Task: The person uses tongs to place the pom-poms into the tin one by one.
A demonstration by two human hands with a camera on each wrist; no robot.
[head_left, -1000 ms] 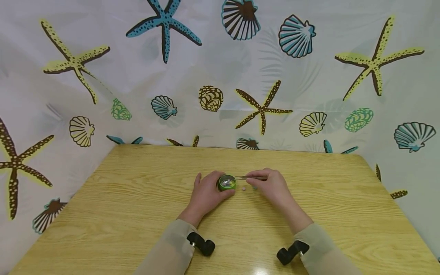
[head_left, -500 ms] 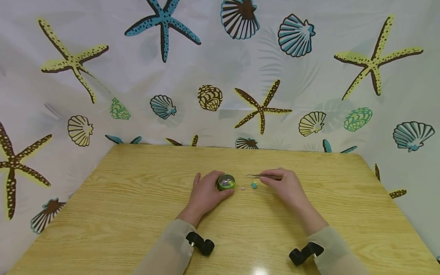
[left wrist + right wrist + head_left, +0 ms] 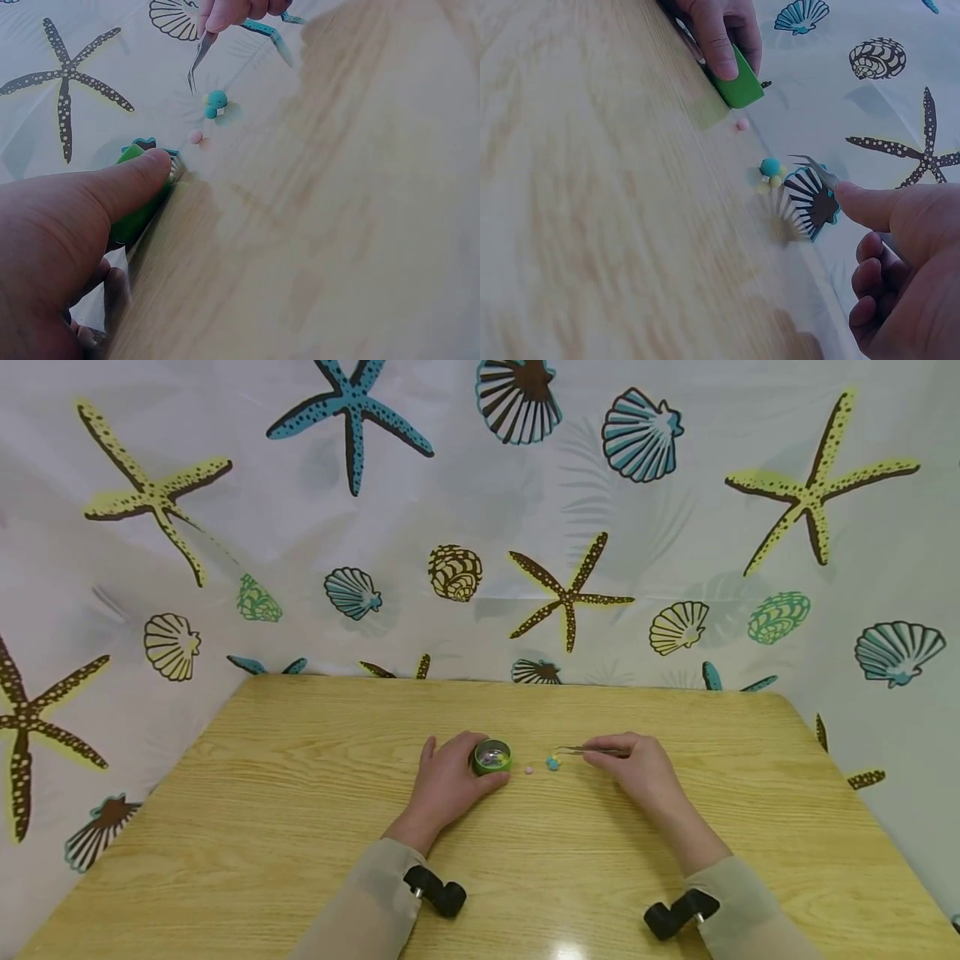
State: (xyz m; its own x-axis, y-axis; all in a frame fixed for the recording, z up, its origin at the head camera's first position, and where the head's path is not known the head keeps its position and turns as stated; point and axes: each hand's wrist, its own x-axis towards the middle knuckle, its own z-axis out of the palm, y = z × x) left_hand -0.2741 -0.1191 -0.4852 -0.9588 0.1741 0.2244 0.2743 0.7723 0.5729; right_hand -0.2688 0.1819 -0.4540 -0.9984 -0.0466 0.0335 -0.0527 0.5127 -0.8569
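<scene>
My left hand [image 3: 447,787] holds a small round green tin [image 3: 492,769] on the table, thumb in front and fingers behind. Shiny metal and bits of yellow show inside its open top. Between thumb and fingers, my right hand [image 3: 643,770] pinches thin curved-tip tweezers [image 3: 819,171]. Their slightly parted tips point left, close by a small cluster of bead-like balls. A teal ball [image 3: 769,167] is the largest there, with a pale yellow ball [image 3: 775,181] beside it. A pink ball [image 3: 742,124] lies alone between the cluster and the tin.
The wood-grain table [image 3: 315,727] spreads around both hands. Behind it and at the sides hangs a white cloth [image 3: 420,518] printed with starfish and shells. Each sleeved wrist carries a black camera mount, the left one [image 3: 437,892] and the right one [image 3: 681,914].
My right hand has moved the tweezers from the tin's rim to the right, beside the ball cluster, which its fingers partly hid before. My left hand still holds the tin in place.
</scene>
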